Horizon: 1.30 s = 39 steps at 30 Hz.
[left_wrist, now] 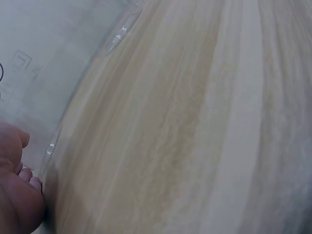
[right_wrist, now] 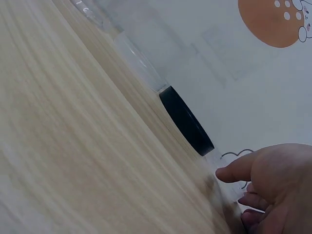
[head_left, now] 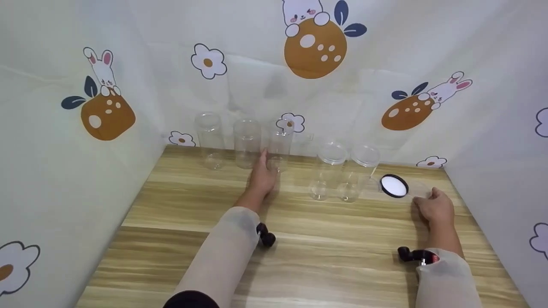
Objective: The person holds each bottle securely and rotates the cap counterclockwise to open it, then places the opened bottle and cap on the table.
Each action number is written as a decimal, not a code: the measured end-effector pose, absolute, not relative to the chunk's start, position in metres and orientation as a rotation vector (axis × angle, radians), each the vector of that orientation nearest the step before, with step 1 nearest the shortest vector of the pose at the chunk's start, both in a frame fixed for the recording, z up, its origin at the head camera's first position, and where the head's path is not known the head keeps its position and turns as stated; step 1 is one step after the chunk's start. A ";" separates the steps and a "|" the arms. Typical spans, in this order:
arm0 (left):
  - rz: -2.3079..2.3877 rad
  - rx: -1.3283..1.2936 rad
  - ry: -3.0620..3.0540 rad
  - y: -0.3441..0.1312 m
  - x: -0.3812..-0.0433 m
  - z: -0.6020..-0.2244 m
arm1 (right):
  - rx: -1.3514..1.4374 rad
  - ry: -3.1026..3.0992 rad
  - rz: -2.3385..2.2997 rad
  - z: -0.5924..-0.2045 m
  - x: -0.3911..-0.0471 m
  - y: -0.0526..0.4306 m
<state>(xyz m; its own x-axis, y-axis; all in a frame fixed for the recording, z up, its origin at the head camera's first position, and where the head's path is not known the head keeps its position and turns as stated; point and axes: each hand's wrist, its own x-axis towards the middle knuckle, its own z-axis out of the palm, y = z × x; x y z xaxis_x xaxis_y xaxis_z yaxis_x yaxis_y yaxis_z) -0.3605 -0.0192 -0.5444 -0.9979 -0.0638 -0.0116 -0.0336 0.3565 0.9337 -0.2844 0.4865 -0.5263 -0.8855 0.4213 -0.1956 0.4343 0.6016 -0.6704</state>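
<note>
Several tall clear jars stand upright on the wooden table (head_left: 325,239). My left hand (head_left: 262,177) is at the lower part of the third jar from the left (head_left: 280,143), with a finger along its left side and the thumb near its front. That hand also appears in the left wrist view, beside the base of a clear jar (left_wrist: 51,146). At the far right, my right hand (head_left: 436,209) pinches the edge of a clear round lid (head_left: 421,188) lying on the table; its outline is faint. Next to it lies a black-rimmed lid with a white face (head_left: 394,185).
Two more jars, the leftmost jar (head_left: 209,141) and the second jar (head_left: 247,143), stand left of my left hand. Closer in stand two jars with ridged rims, one jar (head_left: 327,175) beside another jar (head_left: 357,175). A printed cloth (head_left: 257,94) hangs behind the table.
</note>
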 end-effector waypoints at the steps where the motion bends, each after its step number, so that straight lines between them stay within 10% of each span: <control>1: -1.760 0.098 -2.568 -0.019 -0.360 -0.545 | 0.741 2.810 -1.168 -0.527 -0.285 0.486; 22: -1.902 0.206 -2.469 -0.005 -0.314 -0.538 | 0.838 2.723 -1.729 -0.502 -0.288 0.450; 39: -2.223 -0.360 -2.487 0.045 -0.307 -0.540 | 0.628 2.678 -1.844 -0.489 -0.293 0.417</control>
<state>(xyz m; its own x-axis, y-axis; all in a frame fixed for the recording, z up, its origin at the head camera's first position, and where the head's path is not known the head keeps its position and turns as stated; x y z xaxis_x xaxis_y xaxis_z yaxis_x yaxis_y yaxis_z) -0.3075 0.0447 -0.5398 -0.9545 0.2977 -0.0162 0.0172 0.1093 0.9939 -0.2934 0.4174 -0.4895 -0.9141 0.3988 -0.0731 0.2105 0.3127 -0.9262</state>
